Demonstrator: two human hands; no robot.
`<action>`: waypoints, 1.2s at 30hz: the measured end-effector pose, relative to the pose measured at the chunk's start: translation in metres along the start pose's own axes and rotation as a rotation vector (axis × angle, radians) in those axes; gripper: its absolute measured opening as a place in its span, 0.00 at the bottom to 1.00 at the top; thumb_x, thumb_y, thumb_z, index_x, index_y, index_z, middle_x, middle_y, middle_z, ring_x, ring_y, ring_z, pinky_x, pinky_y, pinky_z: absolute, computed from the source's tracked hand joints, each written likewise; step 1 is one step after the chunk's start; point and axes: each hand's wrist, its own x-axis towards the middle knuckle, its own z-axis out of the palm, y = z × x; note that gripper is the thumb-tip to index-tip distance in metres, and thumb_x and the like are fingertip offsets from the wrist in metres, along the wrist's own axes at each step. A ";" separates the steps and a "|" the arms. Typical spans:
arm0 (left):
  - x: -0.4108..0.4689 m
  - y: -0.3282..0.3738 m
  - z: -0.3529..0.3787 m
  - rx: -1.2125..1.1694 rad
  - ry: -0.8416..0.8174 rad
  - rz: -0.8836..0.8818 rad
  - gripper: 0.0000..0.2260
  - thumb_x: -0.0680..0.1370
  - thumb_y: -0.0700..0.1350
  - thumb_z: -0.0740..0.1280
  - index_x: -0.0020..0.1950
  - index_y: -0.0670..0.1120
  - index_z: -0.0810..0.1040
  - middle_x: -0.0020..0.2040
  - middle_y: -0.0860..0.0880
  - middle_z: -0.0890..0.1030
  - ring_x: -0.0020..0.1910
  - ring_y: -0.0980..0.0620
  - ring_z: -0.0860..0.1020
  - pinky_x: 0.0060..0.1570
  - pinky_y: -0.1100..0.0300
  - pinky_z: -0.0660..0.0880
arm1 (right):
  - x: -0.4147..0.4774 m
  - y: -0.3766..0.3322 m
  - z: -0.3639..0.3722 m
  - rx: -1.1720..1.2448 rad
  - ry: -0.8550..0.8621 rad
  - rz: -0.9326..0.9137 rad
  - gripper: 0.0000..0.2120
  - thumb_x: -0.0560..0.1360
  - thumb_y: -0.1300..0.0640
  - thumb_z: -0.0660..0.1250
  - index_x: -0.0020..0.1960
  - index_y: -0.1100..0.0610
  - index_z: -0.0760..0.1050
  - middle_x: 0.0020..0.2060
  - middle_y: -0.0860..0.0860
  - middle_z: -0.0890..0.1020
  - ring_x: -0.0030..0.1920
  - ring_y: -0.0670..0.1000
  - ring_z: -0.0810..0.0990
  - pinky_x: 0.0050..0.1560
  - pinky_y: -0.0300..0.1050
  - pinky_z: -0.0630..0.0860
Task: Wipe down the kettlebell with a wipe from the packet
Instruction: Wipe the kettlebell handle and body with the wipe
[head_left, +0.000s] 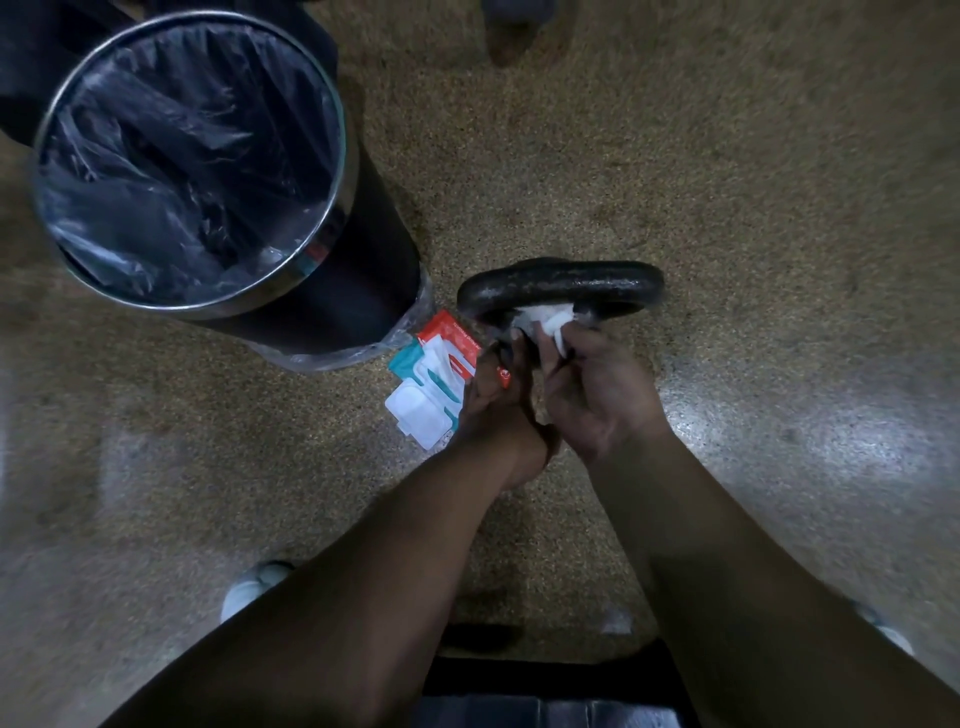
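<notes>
a round bin (363, 291) with a metal rim and a dark plastic liner (182, 156) stands on the speckled floor (727, 182), to the left of the work and a little beyond it. clear plastic bunches around its foot. between that plastic and the kettlebell (561, 286) lies the packet of wipes (441, 374), red and teal, with its white flip lid (415, 413) thrown open towards the person. there is small white writing on the red part, too small to read, and no brand can be made out.

the kettlebell sits on the floor just ahead of the person. only its dark handle shows plainly, as both hands cover the body below it. the right hand (597, 400) pinches a crumpled white wipe (543, 318) and presses it against the near underside of the handle. the left hand (493, 405) reaches in beside it, with its fingers against the left foot of the handle. whether they close round the metal cannot be told. this hand also hides the right edge of the packet.

a pale shoe (254, 587) shows under the left forearm, and part of another (891, 631) past the right one.
</notes>
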 end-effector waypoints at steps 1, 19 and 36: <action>-0.001 0.000 0.000 0.031 -0.003 0.001 0.47 0.76 0.53 0.69 0.79 0.64 0.34 0.80 0.57 0.36 0.81 0.48 0.43 0.78 0.49 0.54 | -0.001 -0.004 0.002 0.007 0.003 -0.008 0.10 0.79 0.72 0.57 0.57 0.66 0.73 0.41 0.58 0.82 0.39 0.50 0.85 0.39 0.40 0.83; 0.001 0.000 0.001 0.038 0.022 0.029 0.46 0.76 0.54 0.68 0.80 0.58 0.36 0.82 0.52 0.38 0.81 0.46 0.47 0.78 0.50 0.53 | 0.002 0.002 0.000 -0.021 0.000 0.017 0.10 0.79 0.72 0.59 0.59 0.69 0.73 0.49 0.61 0.82 0.43 0.51 0.85 0.48 0.40 0.82; 0.004 -0.006 0.008 -0.062 0.019 0.019 0.49 0.73 0.59 0.66 0.72 0.68 0.25 0.81 0.57 0.36 0.81 0.48 0.42 0.78 0.50 0.52 | 0.004 0.001 0.009 -0.053 0.041 0.009 0.11 0.79 0.71 0.58 0.60 0.68 0.73 0.48 0.61 0.81 0.47 0.52 0.82 0.42 0.37 0.82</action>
